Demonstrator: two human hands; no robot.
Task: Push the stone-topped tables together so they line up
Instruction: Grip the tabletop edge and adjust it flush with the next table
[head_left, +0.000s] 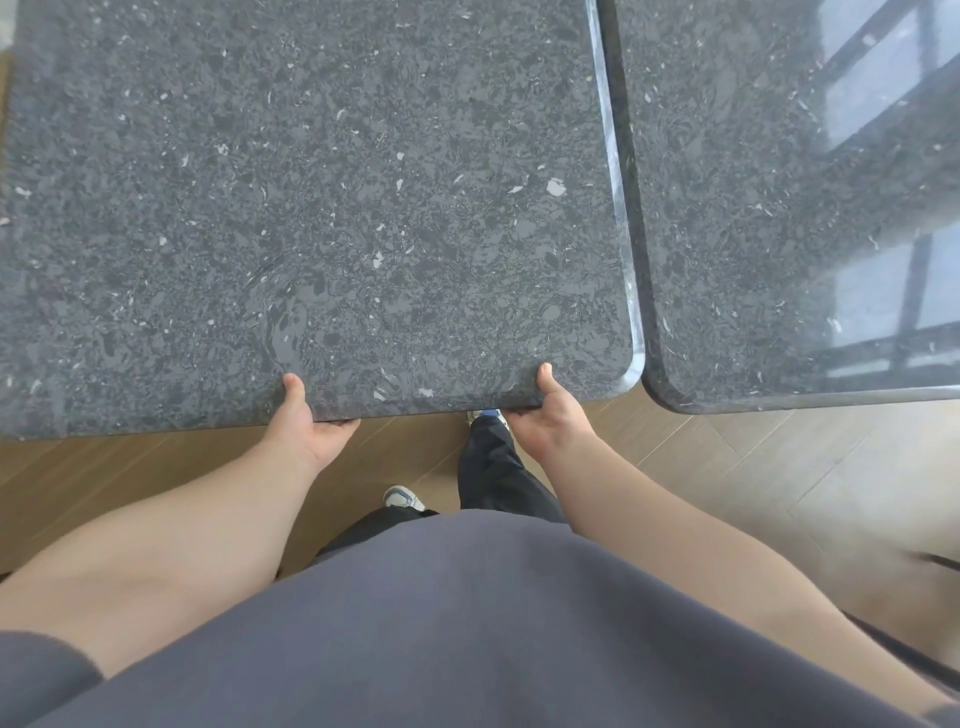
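The left hand (311, 426) and the right hand (545, 415) both clamp the near edge of the left stone-topped bench (311, 182), thumbs lying on top and fingers curled under the slab, the right one close to its rounded near-right corner. Just beside that corner runs the right stone-topped bench (779, 208), parted by a thin dark seam, its near edge sitting slightly closer to the person. Both bare forearms reach forward over the wooden floor (727, 467), a shoe (402, 498) visible below between them.

Left table top (311, 182): dark speckled stone, polished. Right table top (779, 208): same stone, glossy, mirrors a window. Floor (727, 467): matt wood planks. Shirt (441, 623): grey cloth.
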